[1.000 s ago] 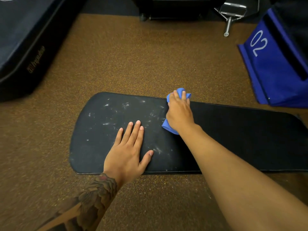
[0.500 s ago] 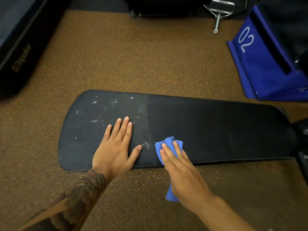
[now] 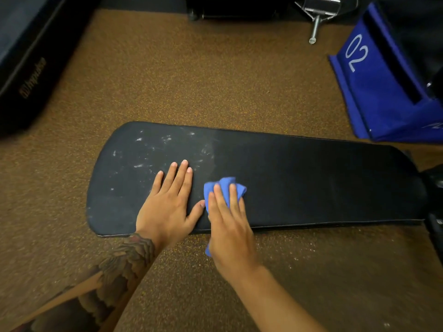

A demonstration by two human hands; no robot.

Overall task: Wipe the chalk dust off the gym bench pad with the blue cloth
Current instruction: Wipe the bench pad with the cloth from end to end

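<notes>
The long black bench pad (image 3: pixel 311 183) lies across the brown floor. White chalk dust (image 3: pixel 143 154) speckles its left part, while the right part looks dark and clean. My left hand (image 3: pixel 167 202) rests flat on the pad, fingers straight, near the front edge. Right beside it, my right hand (image 3: pixel 230 226) presses the blue cloth (image 3: pixel 227 184) onto the pad with straight fingers. The cloth bunches out past my fingertips, and a corner shows below my palm over the pad's near edge.
A blue box marked 02 (image 3: pixel 374 92) stands at the upper right. A black padded block (image 3: pixel 28 56) fills the upper left. A metal pin (image 3: pixel 316 22) sits at the top, and dark equipment (image 3: pixel 434 188) touches the pad's right end.
My right hand dragged the cloth from the pad's far edge to its near edge, then moved slightly forward and left. A wiped strip shows. My left hand stays put.
</notes>
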